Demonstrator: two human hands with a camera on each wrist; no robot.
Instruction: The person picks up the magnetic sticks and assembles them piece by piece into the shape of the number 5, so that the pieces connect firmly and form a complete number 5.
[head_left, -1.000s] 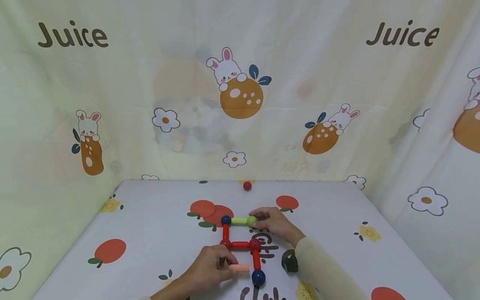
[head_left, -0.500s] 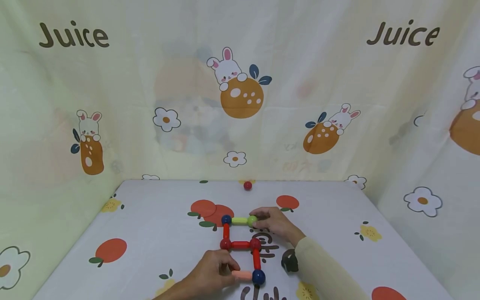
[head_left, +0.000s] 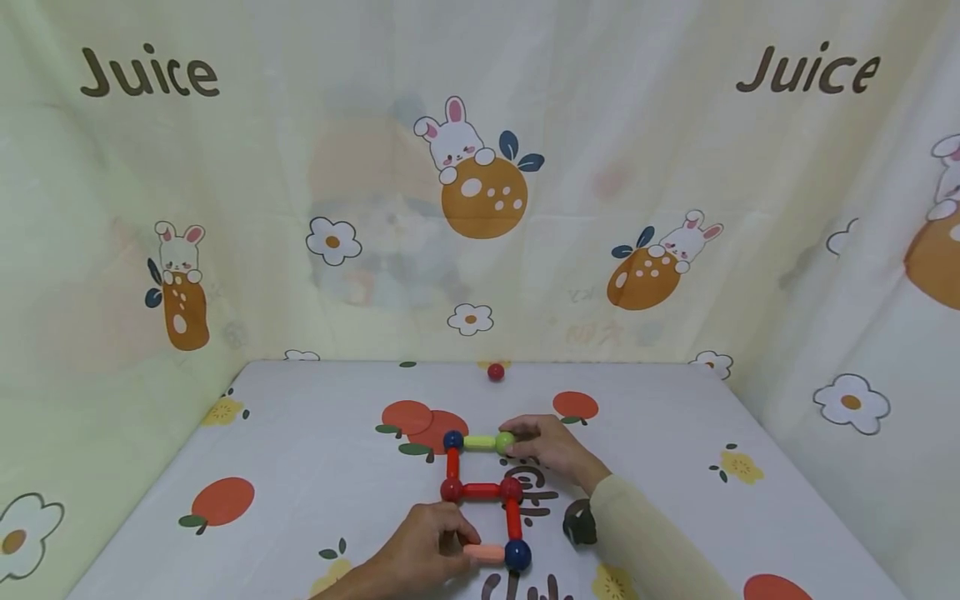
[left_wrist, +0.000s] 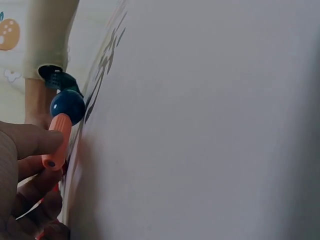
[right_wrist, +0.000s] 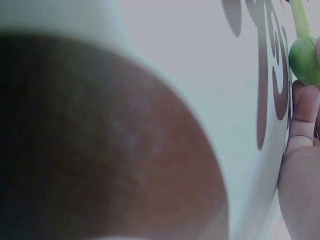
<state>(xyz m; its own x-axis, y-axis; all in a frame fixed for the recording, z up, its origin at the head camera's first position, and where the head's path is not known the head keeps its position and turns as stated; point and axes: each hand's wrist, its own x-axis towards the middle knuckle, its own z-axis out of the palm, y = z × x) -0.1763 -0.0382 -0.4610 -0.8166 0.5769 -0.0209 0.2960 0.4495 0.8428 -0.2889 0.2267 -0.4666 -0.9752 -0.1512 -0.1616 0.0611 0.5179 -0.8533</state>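
A flat chain of coloured rods and balls lies on the table. In the head view, a light green rod (head_left: 479, 442) joins a dark blue ball (head_left: 453, 441) to a green ball (head_left: 505, 442). My right hand (head_left: 553, 448) pinches that green ball (right_wrist: 304, 60). Red rods (head_left: 482, 491) and two red balls run down to a nearer blue ball (head_left: 517, 555). My left hand (head_left: 426, 543) pinches an orange-pink rod (head_left: 484, 552) between thumb and fingers. The far end of this rod (left_wrist: 58, 137) touches the nearer blue ball (left_wrist: 68, 107).
A loose red ball (head_left: 496, 372) sits at the table's back edge. A dark wrist device (head_left: 580, 522) shows beside the right sleeve (head_left: 652, 537). Printed curtains (head_left: 480, 275) stand behind and at both sides of the table (head_left: 315, 467).
My left hand has moved slightly right and nearer, bringing the orange-pink rod against the nearer blue ball. The right hand has stayed on the green ball.
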